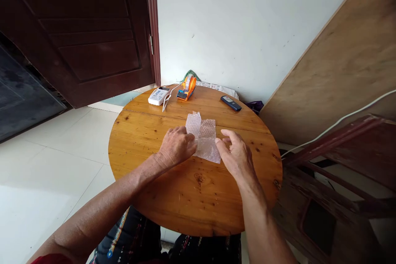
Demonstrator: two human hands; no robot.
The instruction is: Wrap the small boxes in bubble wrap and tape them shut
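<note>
A clear sheet of bubble wrap (pixel 208 148) lies on the round wooden table, partly folded, with a flap standing out at its upper left. My left hand (pixel 179 143) is closed at the sheet's left edge, fingers bent down and pressed together on the plastic; some fingertips are hidden. At the right edge is my right hand (pixel 236 152), open, with thumb and fingers apart. Its thumb tip meets or nearly meets the wrap; exact contact is hard to tell.
Toward the back of the table (pixel 198 206) stand an orange tape dispenser (pixel 187 87) and a white box-shaped device (pixel 159 96) with a white cable (pixel 167 100). A dark remote-like handset (pixel 230 103) lies at back right. A wall rises behind; a wooden chair (pixel 334 198) stands right.
</note>
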